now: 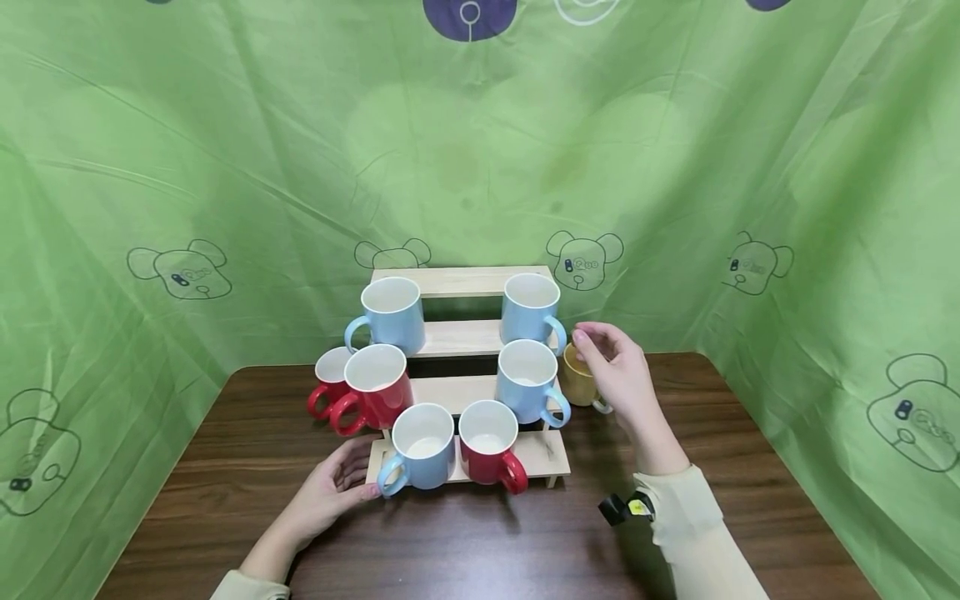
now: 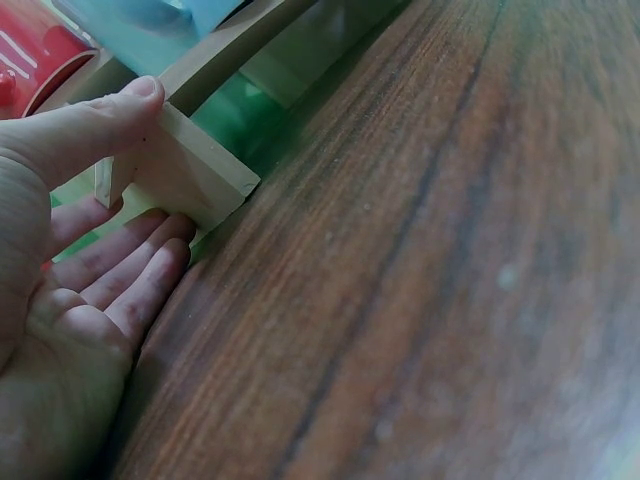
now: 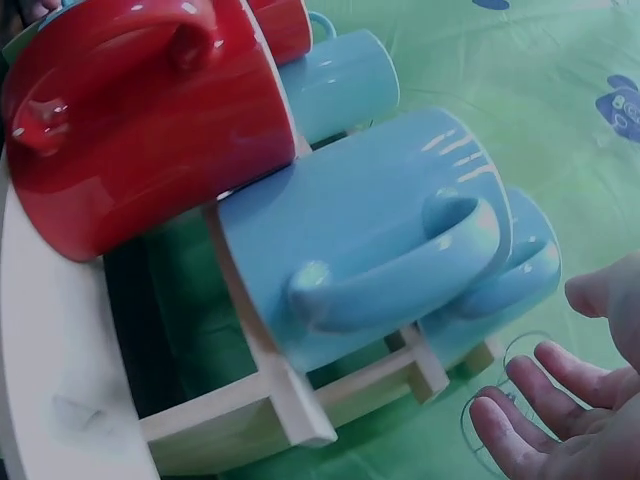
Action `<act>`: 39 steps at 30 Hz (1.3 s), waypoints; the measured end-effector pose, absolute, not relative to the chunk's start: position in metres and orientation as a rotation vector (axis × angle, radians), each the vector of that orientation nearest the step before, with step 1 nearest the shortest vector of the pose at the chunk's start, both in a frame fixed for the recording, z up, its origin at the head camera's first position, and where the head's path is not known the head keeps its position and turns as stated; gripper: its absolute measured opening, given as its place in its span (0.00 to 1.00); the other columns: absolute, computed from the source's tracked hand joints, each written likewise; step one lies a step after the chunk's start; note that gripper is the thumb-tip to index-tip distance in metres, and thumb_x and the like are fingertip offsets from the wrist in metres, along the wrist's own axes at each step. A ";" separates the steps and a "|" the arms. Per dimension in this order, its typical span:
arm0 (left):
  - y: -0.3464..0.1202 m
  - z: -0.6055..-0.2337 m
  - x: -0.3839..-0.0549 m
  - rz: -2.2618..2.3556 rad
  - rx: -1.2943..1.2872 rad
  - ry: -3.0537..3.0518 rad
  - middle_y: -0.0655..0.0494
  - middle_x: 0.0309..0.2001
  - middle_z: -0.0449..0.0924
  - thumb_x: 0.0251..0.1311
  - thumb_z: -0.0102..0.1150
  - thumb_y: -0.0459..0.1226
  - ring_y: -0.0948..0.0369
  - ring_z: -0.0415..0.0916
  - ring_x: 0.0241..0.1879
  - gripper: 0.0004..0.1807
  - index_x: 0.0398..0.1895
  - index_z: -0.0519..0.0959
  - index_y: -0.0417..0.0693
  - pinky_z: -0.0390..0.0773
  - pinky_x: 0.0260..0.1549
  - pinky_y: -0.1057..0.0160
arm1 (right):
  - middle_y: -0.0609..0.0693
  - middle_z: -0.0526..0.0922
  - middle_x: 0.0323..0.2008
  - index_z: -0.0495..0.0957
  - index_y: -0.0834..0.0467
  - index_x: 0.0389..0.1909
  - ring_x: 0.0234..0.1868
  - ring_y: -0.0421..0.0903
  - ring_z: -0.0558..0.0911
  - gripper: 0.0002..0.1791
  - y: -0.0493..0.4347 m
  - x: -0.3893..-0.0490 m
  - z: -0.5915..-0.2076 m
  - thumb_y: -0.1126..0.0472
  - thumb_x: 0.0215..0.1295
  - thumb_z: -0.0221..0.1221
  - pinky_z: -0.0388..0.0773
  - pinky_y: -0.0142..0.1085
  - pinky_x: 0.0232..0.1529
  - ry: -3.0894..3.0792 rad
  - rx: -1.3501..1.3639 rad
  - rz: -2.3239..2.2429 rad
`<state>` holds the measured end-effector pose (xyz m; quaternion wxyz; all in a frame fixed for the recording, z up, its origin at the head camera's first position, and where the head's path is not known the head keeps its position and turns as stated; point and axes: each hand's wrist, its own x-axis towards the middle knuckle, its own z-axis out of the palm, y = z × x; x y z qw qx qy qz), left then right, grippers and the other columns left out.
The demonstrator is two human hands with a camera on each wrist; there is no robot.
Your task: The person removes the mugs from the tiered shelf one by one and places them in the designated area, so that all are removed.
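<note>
A stepped wooden rack carries several mugs on its tiers. My left hand holds the left end of the lowest tier, with the thumb on the corner of the board and the fingers by its side support. Nearest to that hand is a light blue mug, beside a red mug. To the right of the rack, my right hand hangs beside and over a yellow mug that it partly covers. In the right wrist view its fingers are loosely bent, with nothing between them.
Higher up are a red mug and light blue mugs at left and right, with another blue one below. Another red mug stands left of the rack. Green cloth surrounds the brown table.
</note>
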<state>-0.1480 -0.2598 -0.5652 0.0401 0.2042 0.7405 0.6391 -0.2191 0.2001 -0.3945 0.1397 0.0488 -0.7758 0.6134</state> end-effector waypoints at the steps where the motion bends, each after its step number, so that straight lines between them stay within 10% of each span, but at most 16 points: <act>1: -0.260 -0.565 -0.148 1.958 0.624 2.269 0.28 0.66 0.76 0.66 0.72 0.24 0.63 0.82 0.61 0.38 0.77 0.66 0.32 0.81 0.61 0.69 | 0.67 0.85 0.59 0.80 0.69 0.64 0.47 0.37 0.87 0.23 0.199 -0.219 -0.392 0.55 0.82 0.63 0.86 0.33 0.54 -2.250 0.148 1.764; 39: -0.260 -0.565 -0.149 1.951 0.625 2.278 0.29 0.65 0.76 0.65 0.72 0.24 0.62 0.83 0.60 0.39 0.77 0.66 0.32 0.82 0.60 0.68 | 0.60 0.91 0.52 0.88 0.65 0.53 0.52 0.46 0.85 0.16 0.178 -0.219 -0.377 0.54 0.83 0.63 0.78 0.26 0.52 -2.376 0.215 1.592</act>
